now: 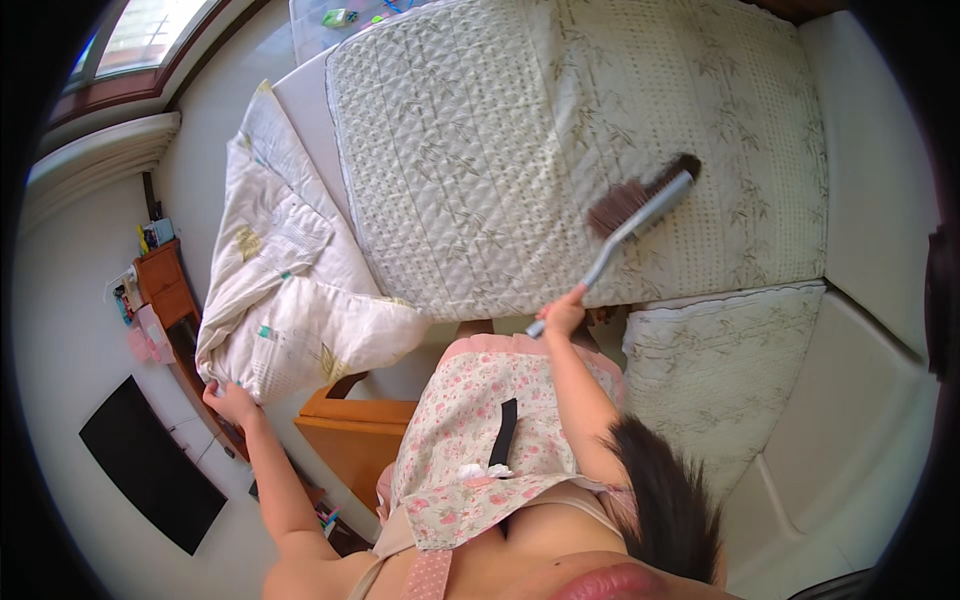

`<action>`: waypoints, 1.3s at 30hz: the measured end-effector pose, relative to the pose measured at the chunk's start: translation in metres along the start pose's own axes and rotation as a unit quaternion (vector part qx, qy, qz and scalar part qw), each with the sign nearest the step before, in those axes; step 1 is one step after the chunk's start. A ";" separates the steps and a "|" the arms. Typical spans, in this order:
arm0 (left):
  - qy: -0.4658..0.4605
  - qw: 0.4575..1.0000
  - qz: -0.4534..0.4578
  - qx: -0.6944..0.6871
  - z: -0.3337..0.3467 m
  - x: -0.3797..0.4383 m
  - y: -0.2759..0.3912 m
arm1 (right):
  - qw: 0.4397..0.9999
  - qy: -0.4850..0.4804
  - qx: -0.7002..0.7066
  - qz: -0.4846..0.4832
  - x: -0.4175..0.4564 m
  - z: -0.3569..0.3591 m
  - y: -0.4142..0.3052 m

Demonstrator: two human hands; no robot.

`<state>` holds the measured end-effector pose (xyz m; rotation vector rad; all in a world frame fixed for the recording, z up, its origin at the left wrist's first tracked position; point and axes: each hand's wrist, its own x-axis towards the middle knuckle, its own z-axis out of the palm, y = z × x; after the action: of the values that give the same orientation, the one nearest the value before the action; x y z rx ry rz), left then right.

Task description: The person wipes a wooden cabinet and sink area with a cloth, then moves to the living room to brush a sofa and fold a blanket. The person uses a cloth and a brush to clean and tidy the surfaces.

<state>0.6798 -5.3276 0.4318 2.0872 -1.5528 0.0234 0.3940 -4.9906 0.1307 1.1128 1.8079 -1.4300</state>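
My right hand (562, 313) grips the handle of a grey bed brush (649, 206) with dark brown bristles. The brush lies slanted over a pale quilted cover (487, 165) with a bamboo-leaf print, its bristles turned towards the cover's far side. At the lower left, my left hand (231, 403) pinches the near corner of a white quilt (300, 307) with yellow leaf shapes and small green patches. That quilt hangs in folds from the hand and rests partly at the left edge of the quilted cover.
A wooden piece of furniture (360, 427) stands between my left arm and the floral apron (480, 420). Another quilted cover (697, 375) lies on the sofa at the right. A clear plastic box (309, 26) with small items is beyond the far left edge. A television (154, 465) hangs at the left.
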 end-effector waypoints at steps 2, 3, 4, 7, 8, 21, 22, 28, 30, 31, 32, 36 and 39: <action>-0.030 0.998 0.035 -0.036 0.012 -0.001 0.009 | 0.999 -0.040 0.006 -0.017 -0.002 0.081 0.007; -0.053 0.995 0.063 -0.048 0.016 -0.003 0.012 | 0.993 -0.102 -0.028 -0.053 -0.013 0.117 -0.001; -0.076 0.990 0.095 -0.068 0.025 -0.004 0.022 | 0.975 -0.149 -0.123 -0.109 -0.011 0.152 -0.007; -0.115 0.978 0.146 -0.093 0.043 -0.024 0.040 | 0.912 -0.275 -0.277 -0.125 -0.044 0.185 -0.076; -0.154 0.971 0.129 -0.131 0.047 -0.031 0.050 | 0.895 -0.310 -0.301 -0.109 -0.058 0.184 -0.103; -0.259 0.941 0.096 -0.194 0.074 -0.069 0.039 | 0.987 0.122 0.107 -0.001 0.026 0.166 -0.146; -0.262 0.935 0.075 -0.227 0.076 -0.070 0.041 | 0.996 0.078 -0.003 -0.048 0.016 0.206 -0.134; -0.275 0.932 0.098 -0.216 0.083 -0.071 0.048 | 0.868 -0.377 -0.290 -0.140 -0.092 0.334 -0.171; -0.280 0.932 0.098 -0.208 0.080 -0.067 0.050 | 0.828 -0.374 -0.344 -0.236 -0.105 0.327 -0.182; -0.284 0.931 0.096 -0.207 0.080 -0.063 0.052 | 0.856 -0.295 -0.296 -0.306 -0.086 0.318 -0.167; -0.286 0.932 0.088 -0.204 0.080 -0.061 0.050 | 0.869 -0.214 -0.250 -0.370 -0.062 0.302 -0.141; -0.272 0.936 0.052 -0.218 0.077 -0.059 0.022 | 0.942 0.031 -0.153 -0.297 -0.042 0.180 -0.112; -0.262 0.935 0.074 -0.226 0.080 -0.046 0.014 | 0.989 0.045 -0.053 -0.131 -0.049 0.151 -0.081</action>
<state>0.6278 -5.3234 0.3537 1.6746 -1.7959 -0.8196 0.3390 -5.1552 0.1715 0.9263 2.1314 -1.4286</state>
